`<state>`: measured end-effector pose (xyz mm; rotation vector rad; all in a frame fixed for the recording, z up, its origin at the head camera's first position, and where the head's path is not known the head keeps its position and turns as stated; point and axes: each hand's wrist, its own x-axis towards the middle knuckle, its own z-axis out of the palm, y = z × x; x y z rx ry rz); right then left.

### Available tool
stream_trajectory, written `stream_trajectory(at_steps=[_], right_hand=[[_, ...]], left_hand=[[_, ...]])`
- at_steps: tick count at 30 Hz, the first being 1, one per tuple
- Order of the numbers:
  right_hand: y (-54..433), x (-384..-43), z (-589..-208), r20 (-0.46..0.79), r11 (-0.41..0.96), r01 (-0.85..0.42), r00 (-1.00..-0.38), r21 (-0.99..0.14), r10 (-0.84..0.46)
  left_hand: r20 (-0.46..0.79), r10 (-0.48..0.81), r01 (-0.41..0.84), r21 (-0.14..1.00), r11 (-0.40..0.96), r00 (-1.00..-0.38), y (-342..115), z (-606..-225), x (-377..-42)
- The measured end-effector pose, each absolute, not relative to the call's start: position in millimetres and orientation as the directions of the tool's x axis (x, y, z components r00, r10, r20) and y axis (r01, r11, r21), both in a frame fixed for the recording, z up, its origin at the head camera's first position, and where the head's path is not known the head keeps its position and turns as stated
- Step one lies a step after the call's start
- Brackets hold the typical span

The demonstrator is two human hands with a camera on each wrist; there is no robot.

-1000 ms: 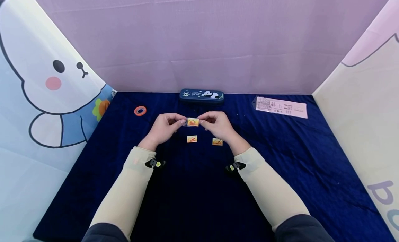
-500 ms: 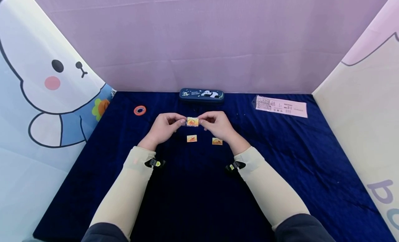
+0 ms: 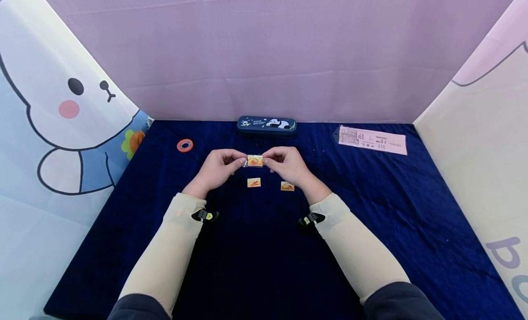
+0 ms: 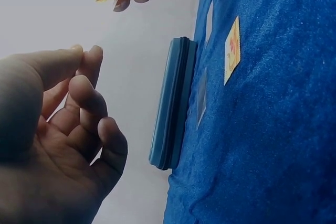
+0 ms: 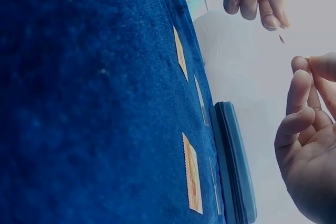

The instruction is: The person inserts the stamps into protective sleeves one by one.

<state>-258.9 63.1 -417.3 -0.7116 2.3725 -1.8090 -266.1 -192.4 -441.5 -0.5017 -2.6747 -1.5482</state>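
A yellow-and-orange postage stamp (image 3: 255,161) is held up over the table, with a strip of clear film showing at its left edge, like a small sleeve. My left hand (image 3: 217,169) pinches the clear sleeve between thumb and index finger. Opposite it, my right hand (image 3: 289,166) pinches the stamp's right edge. How far the stamp lies inside the sleeve cannot be made out. Closer to me, two similar stamps lie flat: one stamp (image 3: 254,183) in the middle, another stamp (image 3: 287,186) to the right. The left wrist view shows a toothed-edged stamp (image 4: 232,51) on the cloth.
A dark blue pencil case (image 3: 266,126) with a panda stands at the back. An orange tape roll (image 3: 185,146) lies back left, a pink printed packet (image 3: 372,140) back right. Thin clear rectangles (image 4: 202,98) lie on the blue cloth (image 3: 264,265). Printed fabric walls surround the table.
Both hands keep their pinch and stay almost in place. The clear film at the stamp's left edge catches the light a little differently. The whole head view has shifted very slightly.
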Motion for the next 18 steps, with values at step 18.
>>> stream_trajectory(at_steps=[18], right_hand=[[64,-280,-452,0.206,0.182,-0.295,-0.897,-0.938,-0.391]], left_hand=[[0.126,0.3,0.253,0.867,0.43,-0.945,-188,-439,-263]])
